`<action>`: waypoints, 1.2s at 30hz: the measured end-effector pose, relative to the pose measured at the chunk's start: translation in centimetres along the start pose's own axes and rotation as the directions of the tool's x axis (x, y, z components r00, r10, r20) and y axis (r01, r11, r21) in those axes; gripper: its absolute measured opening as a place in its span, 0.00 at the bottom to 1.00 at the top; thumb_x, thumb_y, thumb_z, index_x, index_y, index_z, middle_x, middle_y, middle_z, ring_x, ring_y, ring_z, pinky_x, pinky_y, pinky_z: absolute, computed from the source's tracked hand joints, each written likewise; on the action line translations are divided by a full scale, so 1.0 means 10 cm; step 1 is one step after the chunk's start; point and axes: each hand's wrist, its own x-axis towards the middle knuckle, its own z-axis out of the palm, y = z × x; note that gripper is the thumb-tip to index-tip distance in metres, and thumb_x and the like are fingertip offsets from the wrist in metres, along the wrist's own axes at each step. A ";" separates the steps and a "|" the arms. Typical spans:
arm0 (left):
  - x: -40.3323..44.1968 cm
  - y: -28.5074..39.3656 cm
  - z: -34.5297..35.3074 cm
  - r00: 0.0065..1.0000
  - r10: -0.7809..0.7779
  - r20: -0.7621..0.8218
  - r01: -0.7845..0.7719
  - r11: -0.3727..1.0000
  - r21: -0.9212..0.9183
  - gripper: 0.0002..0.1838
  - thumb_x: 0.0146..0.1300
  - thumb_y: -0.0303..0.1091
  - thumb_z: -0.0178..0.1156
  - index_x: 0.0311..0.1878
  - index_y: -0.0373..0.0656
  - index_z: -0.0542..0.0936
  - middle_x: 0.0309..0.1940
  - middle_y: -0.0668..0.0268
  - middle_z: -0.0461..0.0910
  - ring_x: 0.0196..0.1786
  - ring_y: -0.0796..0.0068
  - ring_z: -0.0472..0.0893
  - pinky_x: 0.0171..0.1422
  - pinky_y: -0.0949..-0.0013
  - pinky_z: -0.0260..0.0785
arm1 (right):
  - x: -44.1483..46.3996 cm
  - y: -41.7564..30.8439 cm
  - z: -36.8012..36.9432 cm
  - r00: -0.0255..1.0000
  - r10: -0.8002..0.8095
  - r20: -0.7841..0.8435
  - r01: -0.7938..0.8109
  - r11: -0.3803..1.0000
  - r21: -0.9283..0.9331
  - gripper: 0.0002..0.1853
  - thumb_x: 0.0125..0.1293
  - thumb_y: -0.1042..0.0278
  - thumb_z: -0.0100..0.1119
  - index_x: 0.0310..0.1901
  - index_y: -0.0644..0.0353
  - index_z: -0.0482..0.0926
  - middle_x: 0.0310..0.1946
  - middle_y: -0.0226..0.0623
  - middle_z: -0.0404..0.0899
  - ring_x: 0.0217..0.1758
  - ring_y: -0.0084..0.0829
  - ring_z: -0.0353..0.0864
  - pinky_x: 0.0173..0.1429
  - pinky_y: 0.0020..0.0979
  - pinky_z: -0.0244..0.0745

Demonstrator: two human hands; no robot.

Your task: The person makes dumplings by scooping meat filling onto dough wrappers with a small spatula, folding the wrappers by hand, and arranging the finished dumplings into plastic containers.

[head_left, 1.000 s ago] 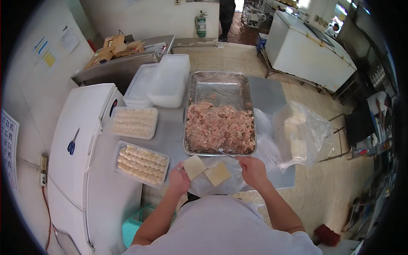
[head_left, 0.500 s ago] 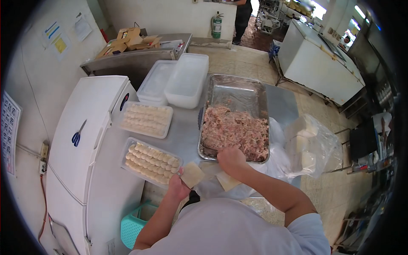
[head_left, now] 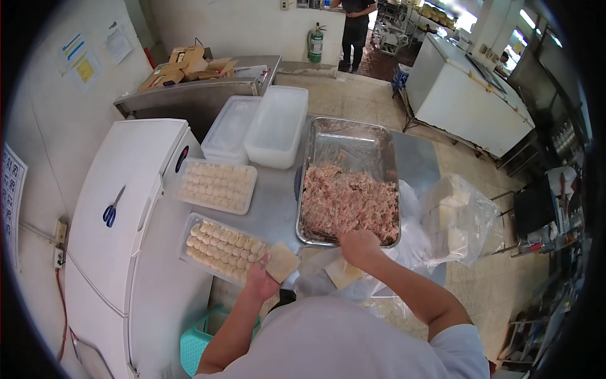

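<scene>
My left hand (head_left: 261, 282) grips a square dumpling wrapper (head_left: 282, 263) by its left side, close to the near right corner of a plastic container of dumplings (head_left: 224, 247) set in rows. My right hand (head_left: 361, 247) is closed at the near rim of a metal tray (head_left: 304, 208); whatever its fingers hold is hidden. Ground meat filling (head_left: 350, 199) covers the near part of that tray. More square wrappers (head_left: 343, 273) lie on plastic just below my right hand.
Behind the filled container sits a second container of dumplings (head_left: 216, 186). White plastic tubs (head_left: 275, 129) stand left of the tray. Bagged pale blocks (head_left: 451, 215) are on the right. A white fridge (head_left: 120, 189) borders the table's left side. A person (head_left: 356, 31) stands in the background.
My right hand has shifted right and slightly down along the tray's near edge. The left hand still holds the wrapper, a little further left. The view has tilted slightly.
</scene>
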 end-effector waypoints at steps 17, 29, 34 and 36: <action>0.07 0.08 -0.01 0.998 0.014 0.059 -0.016 0.999 0.039 0.30 0.78 0.43 0.42 0.72 0.28 0.65 0.69 0.45 0.73 0.71 0.46 0.73 0.80 0.48 0.61 | 0.11 0.16 0.24 0.998 0.062 0.023 -0.065 0.851 0.522 0.16 0.64 0.68 0.53 0.48 0.59 0.87 0.42 0.54 0.86 0.49 0.53 0.87 0.57 0.49 0.81; 0.14 0.09 0.29 1.000 0.027 -0.013 -0.027 1.000 -0.016 0.27 0.80 0.40 0.35 0.70 0.29 0.67 0.66 0.46 0.75 0.69 0.47 0.75 0.79 0.48 0.64 | 0.08 -0.16 0.09 0.982 0.173 0.075 -0.187 0.945 0.268 0.12 0.63 0.69 0.55 0.44 0.58 0.86 0.41 0.52 0.88 0.48 0.50 0.88 0.55 0.50 0.82; 0.21 0.05 0.17 0.997 0.074 0.019 -0.074 0.997 0.002 0.25 0.82 0.42 0.37 0.68 0.31 0.69 0.64 0.49 0.76 0.66 0.50 0.77 0.76 0.50 0.67 | -0.03 -0.11 0.05 0.990 0.141 0.017 -0.134 0.882 0.451 0.16 0.62 0.69 0.54 0.49 0.58 0.86 0.41 0.54 0.87 0.47 0.50 0.88 0.55 0.48 0.82; 0.26 0.02 0.20 0.991 0.122 -0.062 -0.119 0.991 0.057 0.24 0.83 0.41 0.38 0.66 0.32 0.71 0.62 0.50 0.77 0.65 0.52 0.78 0.74 0.50 0.69 | -0.05 -0.01 0.16 0.990 0.134 -0.047 -0.089 0.844 0.530 0.18 0.62 0.69 0.53 0.52 0.57 0.86 0.40 0.55 0.86 0.47 0.50 0.88 0.54 0.47 0.81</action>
